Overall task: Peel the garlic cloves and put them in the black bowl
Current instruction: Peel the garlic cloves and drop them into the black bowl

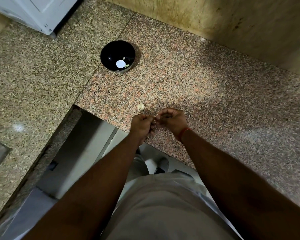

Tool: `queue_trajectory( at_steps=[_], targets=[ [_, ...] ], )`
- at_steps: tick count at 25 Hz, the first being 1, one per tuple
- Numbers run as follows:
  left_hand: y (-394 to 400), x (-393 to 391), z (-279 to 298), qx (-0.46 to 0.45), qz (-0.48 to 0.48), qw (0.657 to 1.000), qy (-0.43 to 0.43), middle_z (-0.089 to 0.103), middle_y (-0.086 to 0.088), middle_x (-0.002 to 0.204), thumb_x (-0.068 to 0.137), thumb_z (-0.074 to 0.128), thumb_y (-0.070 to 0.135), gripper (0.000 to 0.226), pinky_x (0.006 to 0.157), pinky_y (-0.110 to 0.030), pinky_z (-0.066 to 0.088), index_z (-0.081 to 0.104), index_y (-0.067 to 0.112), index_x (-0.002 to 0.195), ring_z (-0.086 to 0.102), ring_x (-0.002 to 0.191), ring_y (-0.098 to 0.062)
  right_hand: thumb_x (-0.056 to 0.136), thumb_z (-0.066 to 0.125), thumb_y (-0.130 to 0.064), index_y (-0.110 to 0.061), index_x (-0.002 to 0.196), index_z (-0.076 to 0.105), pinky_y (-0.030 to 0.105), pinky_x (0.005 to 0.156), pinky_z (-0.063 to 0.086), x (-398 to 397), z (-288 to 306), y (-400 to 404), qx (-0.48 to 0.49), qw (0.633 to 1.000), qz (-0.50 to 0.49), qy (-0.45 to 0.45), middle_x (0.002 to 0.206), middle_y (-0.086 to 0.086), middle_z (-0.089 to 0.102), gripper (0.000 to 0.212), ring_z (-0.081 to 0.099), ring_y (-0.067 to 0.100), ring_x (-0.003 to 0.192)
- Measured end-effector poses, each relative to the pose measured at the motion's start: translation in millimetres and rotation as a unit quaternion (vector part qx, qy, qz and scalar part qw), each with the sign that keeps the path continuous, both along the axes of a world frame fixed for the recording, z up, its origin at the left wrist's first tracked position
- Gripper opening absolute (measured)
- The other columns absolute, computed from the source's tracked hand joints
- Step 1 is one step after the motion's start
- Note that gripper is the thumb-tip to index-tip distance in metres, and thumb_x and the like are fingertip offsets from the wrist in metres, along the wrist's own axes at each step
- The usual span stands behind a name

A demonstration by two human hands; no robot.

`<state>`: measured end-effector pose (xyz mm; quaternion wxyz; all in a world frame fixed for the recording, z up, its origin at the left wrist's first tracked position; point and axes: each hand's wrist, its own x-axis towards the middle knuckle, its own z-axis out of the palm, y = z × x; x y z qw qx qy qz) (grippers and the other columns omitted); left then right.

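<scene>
Both hands meet over the near edge of the granite counter (189, 80), fingers curled in toward each other. The left hand (141, 126) and the right hand (171, 121) pinch a small pale clove (157, 115) between their fingertips; only a sliver of it shows, so how much skin is on it cannot be told. A red thread (184, 133) circles the right wrist.

Just beyond the hands, a little to the left, a garlic bulb (141, 106) sits on the counter, apart from the fingers. Well beyond that, farther back on the counter, stands the bowl (111, 51), black and glossy, upright. Inside it lie a couple of small pale pieces near a bright round glint of light on the bottom; they are too small to say for certain what they are.

A white appliance (35, 13) stands at the far left corner, and a tan wall (249, 23) runs along the back right of the counter.
</scene>
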<state>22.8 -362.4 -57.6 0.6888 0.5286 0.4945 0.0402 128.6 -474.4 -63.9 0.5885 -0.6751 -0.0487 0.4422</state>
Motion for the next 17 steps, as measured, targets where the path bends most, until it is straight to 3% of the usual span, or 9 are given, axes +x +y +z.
queue_trajectory(
  at_steps=[4,7,10,12,15,17],
  targets=[
    [3,-4,-5,0.047,-0.014,0.998,0.027,0.058,-0.012,0.055,0.098,0.062,0.005,0.024,0.043,-0.028,0.046,0.067,0.001,0.075,0.050,0.038,-0.020,0.085,0.076,0.004,-0.005,0.095,0.075,0.048,0.085,0.062,2,-1,1,0.026,0.997,-0.045,0.048,0.098,0.016,0.076,0.014,0.073,0.027,0.090],
    [10,-2,-18,0.147,-0.051,0.985,0.072,0.066,-0.017,0.062,0.096,0.063,0.012,0.024,0.051,-0.038,0.056,0.071,0.002,0.075,0.058,0.043,-0.029,0.086,0.076,0.000,-0.006,0.094,0.074,0.045,0.086,0.061,4,-2,0,0.035,0.993,-0.062,0.097,0.103,0.017,0.075,0.010,0.072,0.024,0.092],
    [13,1,-21,0.288,-0.109,0.944,0.114,0.068,-0.015,0.064,0.094,0.064,0.019,0.028,0.057,-0.040,0.057,0.070,0.005,0.071,0.065,0.054,-0.032,0.090,0.071,-0.001,-0.010,0.082,0.073,0.045,0.086,0.061,3,-4,0,0.036,0.988,-0.061,0.137,0.091,0.010,0.073,0.012,0.069,0.018,0.080],
    [13,-1,-18,0.363,-0.135,0.917,0.098,0.068,-0.012,0.065,0.090,0.070,0.016,0.024,0.059,-0.036,0.054,0.070,0.005,0.069,0.065,0.059,-0.030,0.094,0.068,-0.003,-0.007,0.084,0.072,0.044,0.083,0.061,1,-8,0,0.035,0.986,-0.051,0.154,0.089,0.010,0.070,0.011,0.066,0.017,0.075],
    [13,-4,-19,0.370,-0.113,0.920,0.057,0.075,-0.003,0.073,0.079,0.080,0.011,0.008,0.066,-0.030,0.058,0.076,0.015,0.074,0.069,0.065,-0.019,0.097,0.065,-0.004,-0.002,0.091,0.070,0.039,0.078,0.061,1,-11,1,0.027,0.986,-0.035,0.159,0.084,0.009,0.068,0.009,0.065,0.015,0.072],
    [12,-3,-22,0.346,-0.093,0.933,0.030,0.077,-0.001,0.078,0.077,0.081,0.009,0.008,0.074,-0.033,0.061,0.078,0.016,0.080,0.072,0.072,-0.018,0.098,0.063,-0.004,-0.001,0.091,0.069,0.039,0.077,0.061,0,-10,2,0.015,0.987,-0.025,0.157,0.080,0.008,0.067,0.009,0.066,0.015,0.070]
  ],
)
